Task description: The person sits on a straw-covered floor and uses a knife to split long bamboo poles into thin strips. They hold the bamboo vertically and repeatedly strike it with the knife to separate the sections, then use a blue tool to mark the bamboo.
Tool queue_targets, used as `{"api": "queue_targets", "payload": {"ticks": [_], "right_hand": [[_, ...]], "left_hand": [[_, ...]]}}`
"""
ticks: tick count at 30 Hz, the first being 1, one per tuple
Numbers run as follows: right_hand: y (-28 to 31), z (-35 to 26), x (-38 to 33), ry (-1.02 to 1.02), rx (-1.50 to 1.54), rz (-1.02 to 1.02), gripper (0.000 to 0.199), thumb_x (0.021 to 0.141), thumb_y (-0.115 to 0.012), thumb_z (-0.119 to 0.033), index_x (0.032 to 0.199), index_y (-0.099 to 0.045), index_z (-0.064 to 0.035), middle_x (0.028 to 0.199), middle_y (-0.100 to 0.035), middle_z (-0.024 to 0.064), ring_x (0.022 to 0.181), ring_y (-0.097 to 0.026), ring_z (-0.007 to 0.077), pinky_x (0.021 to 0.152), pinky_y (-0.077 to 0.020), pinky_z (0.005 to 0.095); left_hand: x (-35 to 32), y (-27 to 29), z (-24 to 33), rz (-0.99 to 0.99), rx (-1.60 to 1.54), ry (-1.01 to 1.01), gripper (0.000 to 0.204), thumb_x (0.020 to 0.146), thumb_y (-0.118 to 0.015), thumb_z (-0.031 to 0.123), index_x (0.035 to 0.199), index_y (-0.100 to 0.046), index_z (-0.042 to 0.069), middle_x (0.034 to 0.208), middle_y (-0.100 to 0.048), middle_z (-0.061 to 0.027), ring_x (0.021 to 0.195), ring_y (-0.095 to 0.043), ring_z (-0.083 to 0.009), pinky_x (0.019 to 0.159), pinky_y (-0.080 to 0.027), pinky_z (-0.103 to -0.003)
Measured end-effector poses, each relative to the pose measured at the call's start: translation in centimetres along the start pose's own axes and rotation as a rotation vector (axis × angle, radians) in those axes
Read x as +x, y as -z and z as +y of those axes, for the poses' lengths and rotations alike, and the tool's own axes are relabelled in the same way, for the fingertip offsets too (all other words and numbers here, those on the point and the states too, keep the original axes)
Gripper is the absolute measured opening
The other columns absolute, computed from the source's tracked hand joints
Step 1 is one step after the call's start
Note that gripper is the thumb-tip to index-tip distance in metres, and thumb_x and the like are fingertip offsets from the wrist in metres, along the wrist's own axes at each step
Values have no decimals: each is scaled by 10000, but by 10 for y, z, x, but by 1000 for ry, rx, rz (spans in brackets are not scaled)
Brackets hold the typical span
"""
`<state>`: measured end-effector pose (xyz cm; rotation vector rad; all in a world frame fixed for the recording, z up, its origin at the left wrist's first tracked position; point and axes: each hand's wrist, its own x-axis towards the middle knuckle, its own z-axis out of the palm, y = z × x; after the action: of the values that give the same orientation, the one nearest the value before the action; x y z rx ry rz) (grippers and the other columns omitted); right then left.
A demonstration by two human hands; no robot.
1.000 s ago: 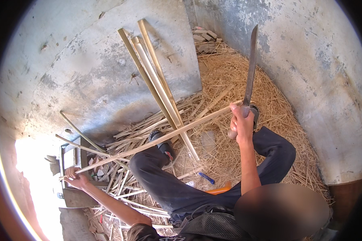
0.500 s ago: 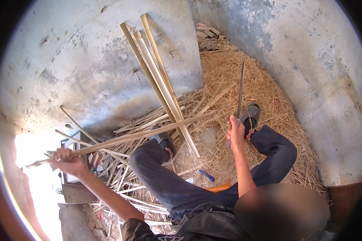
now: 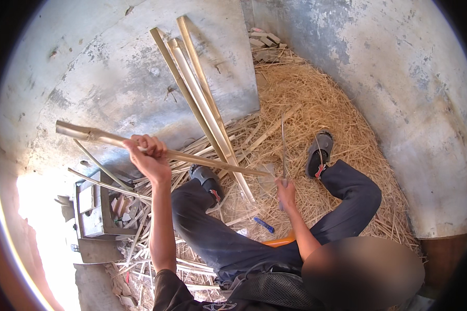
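Site appears to be a rough, makeshift workshop. Evidence: stained, flaking walls (image 3: 104,67) at upper left and upper right; straw-like shavings (image 3: 296,85) spread thickly from centre to right; strips (image 3: 242,133) littering centre and lower left; poles (image 3: 213,124) propped at upper centre; a long blade (image 3: 284,147) held near centre.

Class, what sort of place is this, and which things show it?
Probably a rough workshop or shed: weathered, patchy walls, straw-like litter heaped over the floor, and long strips leaning against one wall.

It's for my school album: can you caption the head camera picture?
Left hand grips a split bamboo strip; right hand holds a long-bladed knife.
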<state>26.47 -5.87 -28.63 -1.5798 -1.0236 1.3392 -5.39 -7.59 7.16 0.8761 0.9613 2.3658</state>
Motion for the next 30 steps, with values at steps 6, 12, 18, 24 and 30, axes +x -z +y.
{"api": "queue_targets", "payload": {"ticks": [6, 12, 18, 24, 30], "right_hand": [[-5, 64, -13, -5, -293, 43, 228, 861, -683, -221, 829, -632, -1, 555, -556, 68, 434, -534, 165, 418, -410, 332], [-13, 48, -27, -249, -126, -177, 224, 871, -661, -207, 786, -618, -5, 532, -537, 63, 412, -511, 164, 411, -404, 334], [-16, 76, 1, -141, -183, -254, 360, 869, -656, -326, 801, -666, 28, 571, -602, 117, 486, -601, 232, 494, -461, 385], [-1, 84, -22, -327, -252, -306, 286, 875, -643, -232, 712, -586, -4, 530, -533, 77, 406, -502, 186, 421, -404, 370], [-16, 77, -13, 47, -375, -201, 350, 860, -643, -267, 695, -592, 37, 608, -597, 125, 528, -606, 225, 504, -445, 406]], "left_hand": [[4, -12, -23, -97, -14, 15, 496, 1052, -434, 530, 809, -377, 102, 609, -267, 27, 517, -244, -94, 476, -249, -276], [-1, -21, -26, -143, -34, 60, 523, 1055, -406, 546, 780, -363, 102, 609, -262, 26, 522, -257, -107, 492, -266, -290], [-11, -11, -20, -173, -76, 70, 546, 1040, -367, 606, 778, -335, 128, 615, -225, 28, 525, -222, -115, 503, -239, -298], [-14, 6, -13, -152, -68, 70, 565, 1028, -333, 648, 782, -313, 140, 619, -211, 27, 534, -195, -115, 514, -221, -299], [-13, 13, -10, -129, -62, 62, 563, 1032, -321, 643, 780, -301, 140, 624, -200, 27, 539, -175, -117, 511, -210, -299]]}}
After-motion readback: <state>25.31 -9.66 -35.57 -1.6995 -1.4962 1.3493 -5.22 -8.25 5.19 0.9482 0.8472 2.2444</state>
